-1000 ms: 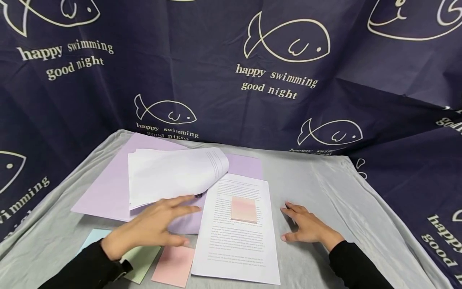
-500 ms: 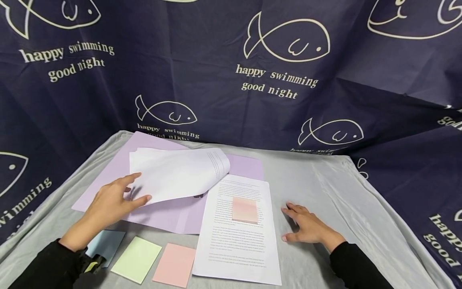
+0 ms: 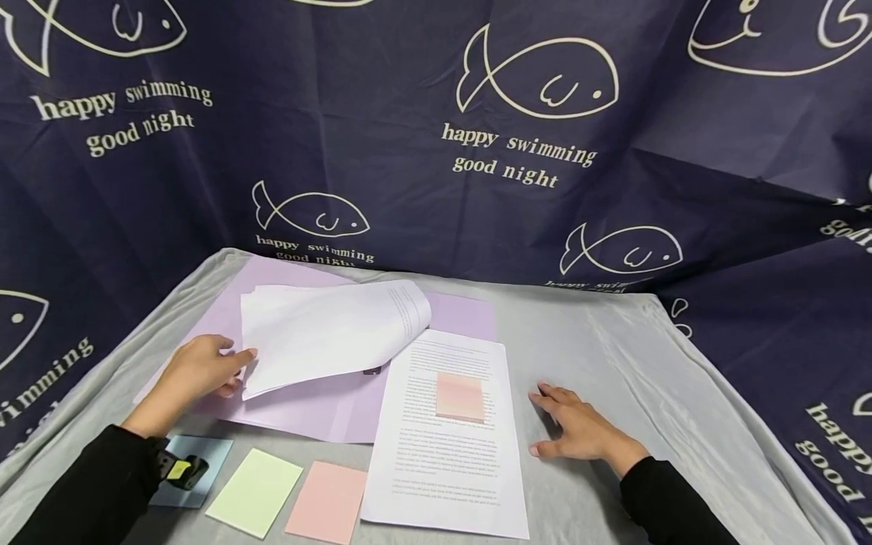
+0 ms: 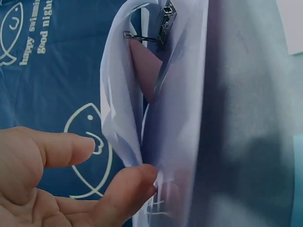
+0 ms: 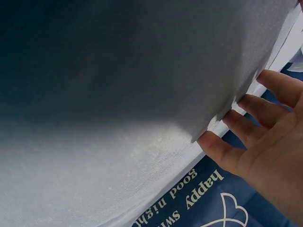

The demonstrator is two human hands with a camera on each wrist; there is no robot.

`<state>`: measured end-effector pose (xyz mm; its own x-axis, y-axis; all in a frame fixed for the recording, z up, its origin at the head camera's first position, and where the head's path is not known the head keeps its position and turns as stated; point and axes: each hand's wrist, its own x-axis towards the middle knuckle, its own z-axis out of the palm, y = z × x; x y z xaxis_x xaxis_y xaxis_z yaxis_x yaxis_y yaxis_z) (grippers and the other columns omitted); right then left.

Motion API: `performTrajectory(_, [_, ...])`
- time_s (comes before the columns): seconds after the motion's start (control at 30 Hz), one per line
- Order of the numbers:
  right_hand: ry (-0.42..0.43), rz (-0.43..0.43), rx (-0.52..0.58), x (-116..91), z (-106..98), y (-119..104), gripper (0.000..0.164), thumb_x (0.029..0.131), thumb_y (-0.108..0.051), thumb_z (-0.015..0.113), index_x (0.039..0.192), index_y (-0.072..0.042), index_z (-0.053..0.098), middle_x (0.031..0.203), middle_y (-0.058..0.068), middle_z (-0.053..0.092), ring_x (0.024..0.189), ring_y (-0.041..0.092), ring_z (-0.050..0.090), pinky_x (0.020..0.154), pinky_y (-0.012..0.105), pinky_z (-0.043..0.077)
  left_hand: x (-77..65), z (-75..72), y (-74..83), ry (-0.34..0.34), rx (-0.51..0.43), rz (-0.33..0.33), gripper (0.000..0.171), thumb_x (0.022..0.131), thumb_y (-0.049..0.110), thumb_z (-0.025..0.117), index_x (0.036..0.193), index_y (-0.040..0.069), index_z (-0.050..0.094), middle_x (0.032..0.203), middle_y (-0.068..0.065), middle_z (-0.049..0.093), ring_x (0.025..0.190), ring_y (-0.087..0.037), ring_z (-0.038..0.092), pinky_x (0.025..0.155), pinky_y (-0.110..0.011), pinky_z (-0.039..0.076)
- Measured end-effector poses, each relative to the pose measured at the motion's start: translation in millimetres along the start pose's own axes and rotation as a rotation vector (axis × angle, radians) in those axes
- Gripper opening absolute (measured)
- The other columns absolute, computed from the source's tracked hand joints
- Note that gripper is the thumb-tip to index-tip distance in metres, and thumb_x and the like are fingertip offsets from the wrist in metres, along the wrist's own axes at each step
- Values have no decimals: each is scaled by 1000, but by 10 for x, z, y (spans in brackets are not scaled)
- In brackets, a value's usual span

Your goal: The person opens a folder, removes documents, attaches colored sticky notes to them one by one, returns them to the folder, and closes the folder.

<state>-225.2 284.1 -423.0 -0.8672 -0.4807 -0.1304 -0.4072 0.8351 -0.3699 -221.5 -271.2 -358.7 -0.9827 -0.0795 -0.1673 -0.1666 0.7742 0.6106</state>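
Observation:
Several white sheets (image 3: 327,329) curl over to the left above a lilac folder (image 3: 313,416). At their left edge is my left hand (image 3: 197,371), its thumb and fingers spread apart. In the left wrist view a fingertip (image 4: 144,175) meets the lower edge of the sheets, while the thumb stays clear of them. A dark metal clip (image 4: 165,21) shows inside the folder. The printed page (image 3: 443,469) lies flat on the right, bearing a pink sticky-note pad (image 3: 459,396). My right hand (image 3: 586,424) rests on the grey cloth with loosely extended fingers, holding nothing.
Along the front lie a blue pad (image 3: 211,462), partly behind the left wrist camera, a green pad (image 3: 255,492) and another pink pad (image 3: 327,499). A grey cloth (image 3: 579,333) covers the table. Behind hangs a navy curtain (image 3: 409,151) with fish drawings.
My left hand has moved left, from above the folder's front to the left edge of the curled sheets, uncovering the pads. My right hand has stayed in place.

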Motion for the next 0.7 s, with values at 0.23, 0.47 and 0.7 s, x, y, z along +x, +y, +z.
performTrajectory(0.23, [1, 2, -5, 0, 7, -7, 88, 77, -44, 84, 144, 4, 53, 154, 33, 41, 139, 57, 38, 100, 73, 40, 106, 45, -22, -49, -195, -50, 66, 96, 17, 63, 129, -34, 37, 73, -13, 74, 64, -13, 71, 60, -29, 60])
performTrajectory(0.47, [-8, 12, 7, -7, 10, -19, 89, 77, -43, 84, 144, 5, 52, 155, 33, 39, 140, 57, 37, 100, 74, 38, 119, 85, -31, -54, -334, -73, 52, 94, 11, 65, 124, -27, 46, 73, -1, 67, 64, -9, 66, 60, -26, 60])
performTrajectory(0.7, [-3, 11, 5, -9, 2, -23, 89, 77, -43, 84, 144, 5, 52, 155, 33, 40, 140, 57, 37, 101, 74, 38, 146, 119, -46, -23, -364, -70, 46, 93, 6, 62, 123, -25, 46, 77, -3, 66, 64, -6, 64, 59, -26, 60])
